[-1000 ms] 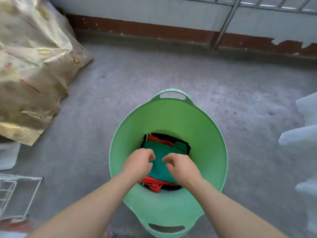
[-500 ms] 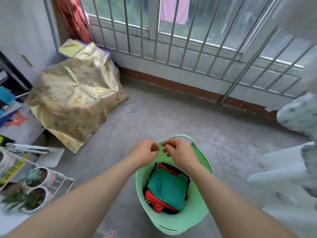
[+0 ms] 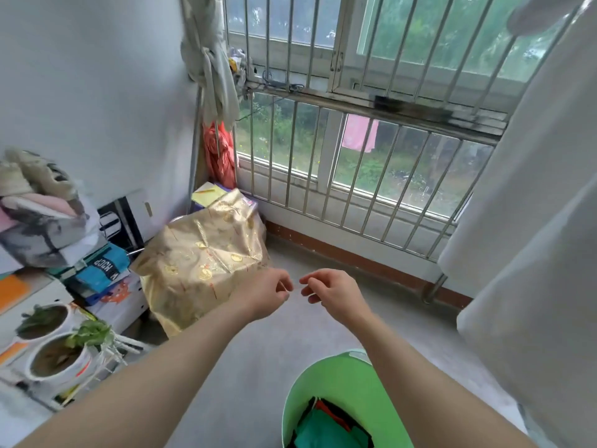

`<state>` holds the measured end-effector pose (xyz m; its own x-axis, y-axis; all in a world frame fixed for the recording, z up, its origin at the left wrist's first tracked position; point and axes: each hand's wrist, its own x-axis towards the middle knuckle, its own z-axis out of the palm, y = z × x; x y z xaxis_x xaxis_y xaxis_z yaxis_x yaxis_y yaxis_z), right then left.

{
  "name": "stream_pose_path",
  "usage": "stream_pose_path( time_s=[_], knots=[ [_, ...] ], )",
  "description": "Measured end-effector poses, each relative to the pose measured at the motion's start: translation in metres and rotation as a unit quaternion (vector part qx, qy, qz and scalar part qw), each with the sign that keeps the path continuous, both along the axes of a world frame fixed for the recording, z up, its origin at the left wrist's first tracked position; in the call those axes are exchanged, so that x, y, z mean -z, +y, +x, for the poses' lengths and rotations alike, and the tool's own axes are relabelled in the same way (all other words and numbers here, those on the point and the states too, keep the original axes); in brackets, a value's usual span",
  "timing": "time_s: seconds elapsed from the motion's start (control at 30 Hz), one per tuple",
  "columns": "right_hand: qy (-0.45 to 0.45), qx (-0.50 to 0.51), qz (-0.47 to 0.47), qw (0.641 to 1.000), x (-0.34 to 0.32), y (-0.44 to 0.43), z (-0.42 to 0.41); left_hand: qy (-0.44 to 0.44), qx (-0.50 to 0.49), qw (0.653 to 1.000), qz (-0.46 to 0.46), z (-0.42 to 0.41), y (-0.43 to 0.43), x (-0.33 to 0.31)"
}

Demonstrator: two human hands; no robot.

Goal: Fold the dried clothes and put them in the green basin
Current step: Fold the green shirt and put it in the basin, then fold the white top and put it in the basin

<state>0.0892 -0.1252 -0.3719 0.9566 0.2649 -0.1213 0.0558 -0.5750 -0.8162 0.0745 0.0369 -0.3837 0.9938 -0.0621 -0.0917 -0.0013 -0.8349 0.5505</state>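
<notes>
The green basin [image 3: 342,379] sits on the concrete floor at the bottom of the head view. Folded clothes [image 3: 326,430] lie inside it: a teal piece on top, red and black ones beneath. My left hand [image 3: 269,294] and my right hand [image 3: 332,291] hover side by side above and beyond the basin. Both are empty, fingers loosely curled, fingertips nearly touching. A large pale garment [image 3: 533,253] hangs down the right side.
A gold foil-covered bundle [image 3: 206,257] stands at the left near the wall. Two white plant pots [image 3: 55,354] sit on a rack at lower left, with stacked boxes and bags behind. A barred window [image 3: 355,150] fills the far wall; cloths hang in the corner.
Both hands have lifted out of the basin, leaving the teal piece inside. My view has tilted up from the basin to the window.
</notes>
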Motion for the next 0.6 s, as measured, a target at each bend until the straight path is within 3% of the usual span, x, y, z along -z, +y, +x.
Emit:
stream_pose_path(
  time_s=[0.37,0.6],
  knots=[
    [-0.077,-0.08,0.095,0.989,-0.156,0.075,0.004,-0.098,-0.051,0.994,-0.012,-0.015,0.078,-0.154],
    [-0.114,-0.126,0.187,0.968,-0.215,0.098,-0.015,-0.189,-0.02,0.98,-0.062,-0.024,0.093,-0.219]
  ],
)
